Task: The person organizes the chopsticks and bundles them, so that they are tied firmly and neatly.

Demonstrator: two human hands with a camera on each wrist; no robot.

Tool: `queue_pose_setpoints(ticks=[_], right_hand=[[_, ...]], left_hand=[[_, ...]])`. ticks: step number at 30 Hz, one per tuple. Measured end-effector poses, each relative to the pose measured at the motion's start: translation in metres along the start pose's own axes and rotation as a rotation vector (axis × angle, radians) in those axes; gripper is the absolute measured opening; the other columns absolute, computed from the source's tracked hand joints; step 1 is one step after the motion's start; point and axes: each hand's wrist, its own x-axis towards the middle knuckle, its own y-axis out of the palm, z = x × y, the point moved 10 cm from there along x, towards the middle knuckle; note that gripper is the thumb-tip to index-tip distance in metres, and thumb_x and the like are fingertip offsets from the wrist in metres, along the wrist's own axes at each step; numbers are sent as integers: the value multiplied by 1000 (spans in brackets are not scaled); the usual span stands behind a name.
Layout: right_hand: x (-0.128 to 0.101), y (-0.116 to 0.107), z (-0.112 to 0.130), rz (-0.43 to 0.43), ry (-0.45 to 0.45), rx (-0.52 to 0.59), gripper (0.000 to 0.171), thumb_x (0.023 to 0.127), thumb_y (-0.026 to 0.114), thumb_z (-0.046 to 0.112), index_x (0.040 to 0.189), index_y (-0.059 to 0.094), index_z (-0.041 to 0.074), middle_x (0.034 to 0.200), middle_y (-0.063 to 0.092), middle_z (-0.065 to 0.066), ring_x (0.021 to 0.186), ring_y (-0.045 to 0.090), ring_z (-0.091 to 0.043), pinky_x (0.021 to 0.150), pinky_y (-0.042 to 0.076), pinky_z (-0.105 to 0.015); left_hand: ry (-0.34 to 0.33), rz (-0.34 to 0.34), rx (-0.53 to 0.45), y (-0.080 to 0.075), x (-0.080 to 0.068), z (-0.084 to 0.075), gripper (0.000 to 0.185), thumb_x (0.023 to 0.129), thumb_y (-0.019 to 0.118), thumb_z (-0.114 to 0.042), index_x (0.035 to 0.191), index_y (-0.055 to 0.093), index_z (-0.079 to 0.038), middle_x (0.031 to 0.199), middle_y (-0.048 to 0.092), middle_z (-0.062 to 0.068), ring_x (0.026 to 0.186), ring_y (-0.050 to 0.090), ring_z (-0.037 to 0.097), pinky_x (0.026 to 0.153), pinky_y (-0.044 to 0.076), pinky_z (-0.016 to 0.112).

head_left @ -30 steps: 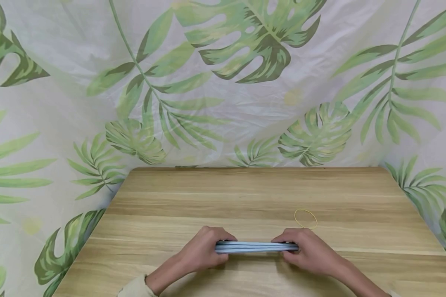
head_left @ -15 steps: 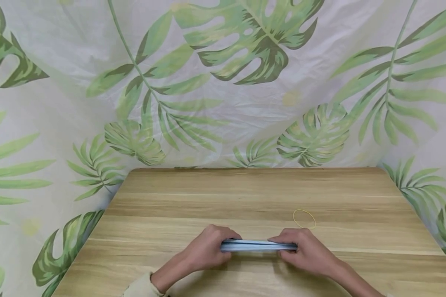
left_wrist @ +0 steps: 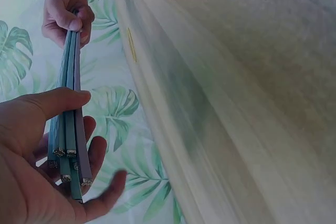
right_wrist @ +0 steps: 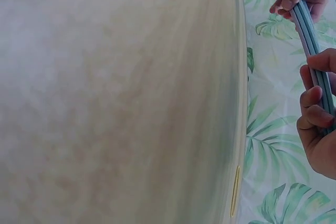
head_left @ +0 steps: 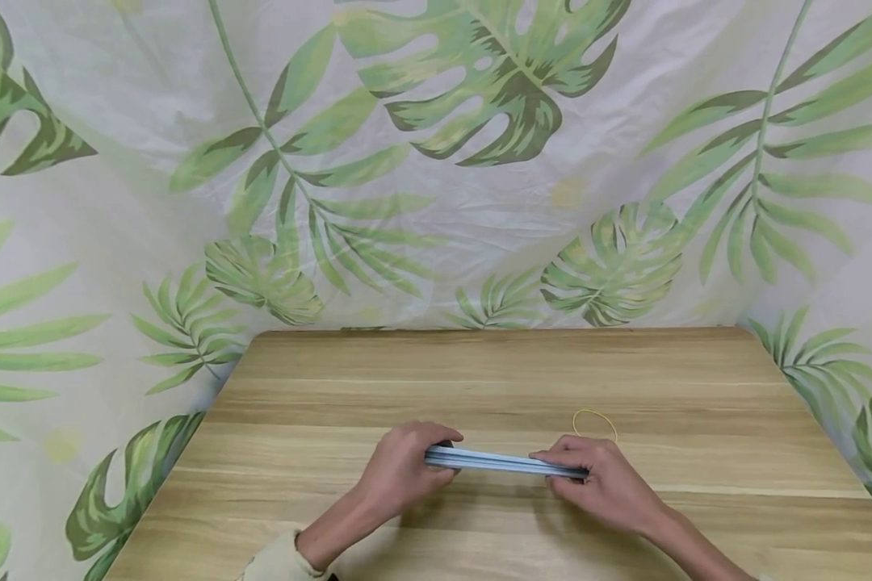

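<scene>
Bundle of blue-grey pencils (head_left: 505,461) held level just above the tabletop (head_left: 480,379), near its front edge, tilted slightly down to the right. Gathered and squared; no band around it. Left hand (head_left: 404,466) grips one end, thumb over, fingers curled beneath. Right hand (head_left: 596,478) pinches the other end. Yellow rubber band (head_left: 594,425) lies loose just behind the right hand, untouched.

No text, label, brand or number is showing anywhere — nothing readable. The cloth (head_left: 436,161) is carrying only leaf patterns.
</scene>
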Motion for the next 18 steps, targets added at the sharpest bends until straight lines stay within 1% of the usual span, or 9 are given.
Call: queue_pose_setpoints(ticks=[3, 6, 10, 13, 16, 18], right_hand=[[0, 0, -2, 4, 7, -12, 39, 84, 78, -9, 119, 83, 9, 92, 76, 4, 74, 51, 6, 59, 47, -19], [0, 0, -5, 8, 20, -15, 36, 85, 79, -8, 115, 83, 12, 92, 77, 4, 74, 53, 5, 60, 50, -20], [-1, 1, -9, 19, 66, -6, 31, 86, 81, -4, 109, 81, 17, 92, 77, 4, 74, 55, 4, 61, 52, -22], [-1, 1, -12, 27, 109, 6, 28, 87, 81, -2, 107, 81, 19, 93, 78, 4, 72, 56, 2, 60, 52, -23], [-1, 1, -15, 21, 140, 11, 30, 86, 81, -2, 106, 80, 20, 95, 78, 5, 72, 57, 1, 60, 52, -23], [-1, 0, -15, 5, 152, 5, 32, 84, 82, -4, 104, 80, 21, 94, 78, 6, 72, 58, 1, 61, 53, -24]], left_hand=[[9, 24, -39, 4, 0, 0, 34, 77, 94, -7, 109, 83, -10, 100, 82, 0, 82, 67, 3, 73, 57, 22], [31, 35, -43, 6, 0, -2, 35, 76, 94, -5, 109, 82, -8, 102, 82, 2, 84, 70, 5, 75, 58, 23], [67, 64, -43, 11, 0, -7, 36, 77, 93, -3, 111, 82, -8, 103, 82, 3, 87, 72, 7, 77, 58, 24], [79, 83, -57, 15, 0, -10, 37, 78, 92, 0, 113, 81, -8, 104, 82, 3, 89, 72, 9, 78, 58, 24], [91, 88, -71, 18, 0, -14, 39, 77, 90, 3, 114, 81, -8, 106, 82, 3, 90, 73, 10, 78, 58, 23], [105, 77, -73, 18, 1, -17, 39, 77, 89, 3, 113, 81, -8, 105, 82, 3, 89, 73, 10, 77, 58, 23]])
